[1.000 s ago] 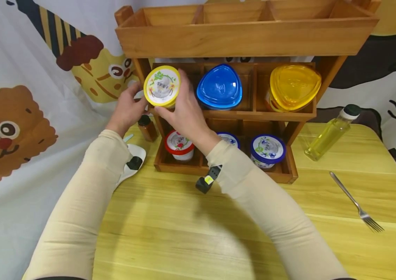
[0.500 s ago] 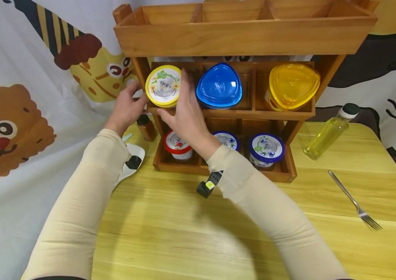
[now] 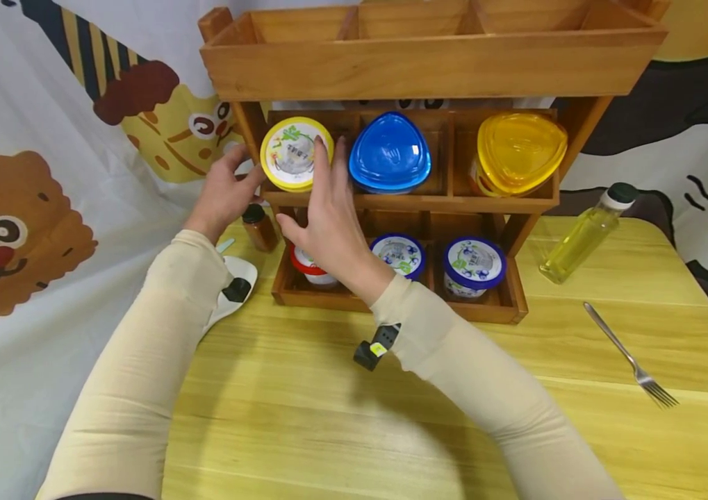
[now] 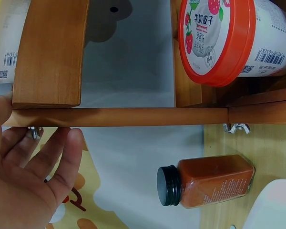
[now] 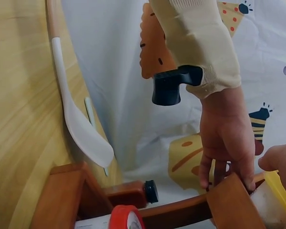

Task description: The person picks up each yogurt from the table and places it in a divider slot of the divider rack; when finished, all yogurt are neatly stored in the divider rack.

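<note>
A tub with a yellow rim [image 3: 291,156] sits in the left compartment of the wooden rack's [image 3: 391,201] middle tier. My right hand [image 3: 338,226] reaches to it, its straight fingers over the lid's right side and its thumb spread away below. At the rack's left side, my left hand [image 3: 222,194] pinches the upright, with the thumb in front and the fingers behind, as the left wrist view shows. Next to the tub stands a container with a blue triangular lid [image 3: 391,153]. A red-lidded strawberry tub [image 4: 219,43] lies below, partly hidden by my right hand in the head view.
A yellow triangular-lidded container [image 3: 519,153] is at right, above blue-lidded tubs [image 3: 474,260]. An oil bottle [image 3: 581,239] and a fork [image 3: 629,354] lie right of the rack. Left of it are a black-capped jar [image 4: 214,181] and a white spatula [image 5: 83,129].
The yellow-rimmed tub has shifted slightly right and settled in its compartment. My right hand has loosened from around its side, its fingers straightening and thumb dropping away. The left hand stays at the upright.
</note>
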### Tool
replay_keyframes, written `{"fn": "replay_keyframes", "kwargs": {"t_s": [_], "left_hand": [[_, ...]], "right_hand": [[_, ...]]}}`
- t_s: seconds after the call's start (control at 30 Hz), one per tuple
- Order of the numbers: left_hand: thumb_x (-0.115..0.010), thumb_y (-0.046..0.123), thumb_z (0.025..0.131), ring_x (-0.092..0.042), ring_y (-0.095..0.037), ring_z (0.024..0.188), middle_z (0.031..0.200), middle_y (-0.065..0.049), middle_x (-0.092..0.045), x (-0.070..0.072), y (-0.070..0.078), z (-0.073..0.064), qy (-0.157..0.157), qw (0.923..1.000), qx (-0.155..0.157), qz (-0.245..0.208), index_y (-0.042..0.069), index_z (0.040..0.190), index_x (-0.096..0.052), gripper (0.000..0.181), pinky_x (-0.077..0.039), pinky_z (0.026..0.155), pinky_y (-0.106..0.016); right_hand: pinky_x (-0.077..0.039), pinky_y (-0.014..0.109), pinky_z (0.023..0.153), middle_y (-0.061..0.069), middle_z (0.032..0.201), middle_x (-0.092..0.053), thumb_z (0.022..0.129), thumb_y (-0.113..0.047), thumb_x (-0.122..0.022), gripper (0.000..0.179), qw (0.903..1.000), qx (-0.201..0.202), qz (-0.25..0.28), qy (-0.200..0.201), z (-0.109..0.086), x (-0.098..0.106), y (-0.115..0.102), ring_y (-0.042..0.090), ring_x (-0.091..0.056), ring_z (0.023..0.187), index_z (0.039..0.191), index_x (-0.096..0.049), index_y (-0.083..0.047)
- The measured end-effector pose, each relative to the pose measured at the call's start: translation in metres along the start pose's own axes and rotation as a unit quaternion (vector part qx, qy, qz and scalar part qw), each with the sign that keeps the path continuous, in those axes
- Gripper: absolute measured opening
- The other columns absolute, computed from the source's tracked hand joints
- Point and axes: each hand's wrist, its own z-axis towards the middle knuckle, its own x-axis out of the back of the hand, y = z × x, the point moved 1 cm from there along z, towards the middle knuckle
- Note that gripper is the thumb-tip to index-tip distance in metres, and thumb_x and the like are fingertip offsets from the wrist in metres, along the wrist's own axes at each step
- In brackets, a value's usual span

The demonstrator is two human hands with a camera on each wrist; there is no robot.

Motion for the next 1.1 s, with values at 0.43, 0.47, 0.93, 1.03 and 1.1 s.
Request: {"fn": "replay_keyframes", "kwargs": {"t_s": [0.43,0.47,0.93,1.03,1.1], "left_hand": [[-0.048,0.042,0.101,-0.052,-0.028,0.132,0.162,-0.002,-0.028,-0.002,-0.001,0.003,-0.011,0.9999,0.005,0.008,0.022,0.156,-0.029,0.061,-0.058,0.09,-0.035],[-0.048,0.042,0.101,-0.052,-0.027,0.132,0.162,-0.002,-0.027,-0.002,-0.002,0.003,-0.011,0.9999,0.005,0.008,0.022,0.156,-0.028,0.062,-0.058,0.09,-0.036],[-0.045,0.039,0.103,-0.051,-0.033,0.132,0.163,-0.008,-0.023,0.003,-0.019,-0.009,-0.011,0.9992,-0.027,0.026,0.014,0.157,-0.025,0.063,-0.058,0.087,-0.034],[-0.042,0.043,0.103,-0.053,-0.032,0.131,0.163,-0.005,-0.026,0.009,-0.015,-0.016,0.007,0.9979,-0.044,0.046,0.017,0.156,-0.028,0.061,-0.056,0.091,-0.042],[-0.041,0.045,0.103,-0.055,-0.032,0.129,0.161,-0.003,-0.031,0.014,-0.01,-0.022,0.023,0.9961,-0.058,0.062,0.02,0.155,-0.031,0.059,-0.056,0.089,-0.038]], "right_hand": [[-0.02,0.048,0.123,0.019,0.164,0.002,0.088,-0.027,-0.074,0.098,0.9996,0.001,0.022,-0.02,-0.017,0.009,0.008,0.03,-0.004,0.153,0.157,-0.006,-0.01],[-0.021,0.049,0.123,0.019,0.164,0.002,0.088,-0.028,-0.074,0.097,0.9995,0.004,0.022,-0.021,-0.018,0.01,0.008,0.03,-0.004,0.153,0.157,-0.007,-0.01],[-0.027,0.05,0.12,0.003,0.167,-0.008,0.092,-0.041,-0.068,0.093,0.9947,0.011,0.07,-0.074,-0.064,0.032,0.014,0.02,-0.015,0.153,0.159,-0.008,-0.021],[-0.028,0.049,0.12,-0.001,0.166,-0.011,0.093,-0.043,-0.066,0.088,0.9949,0.023,0.06,-0.077,-0.07,0.048,0.017,0.019,-0.018,0.152,0.159,-0.011,-0.023],[-0.029,0.049,0.12,-0.001,0.166,-0.014,0.094,-0.046,-0.063,0.085,0.9952,0.029,0.052,-0.078,-0.076,0.058,0.019,0.019,-0.021,0.151,0.159,-0.014,-0.022]]}}
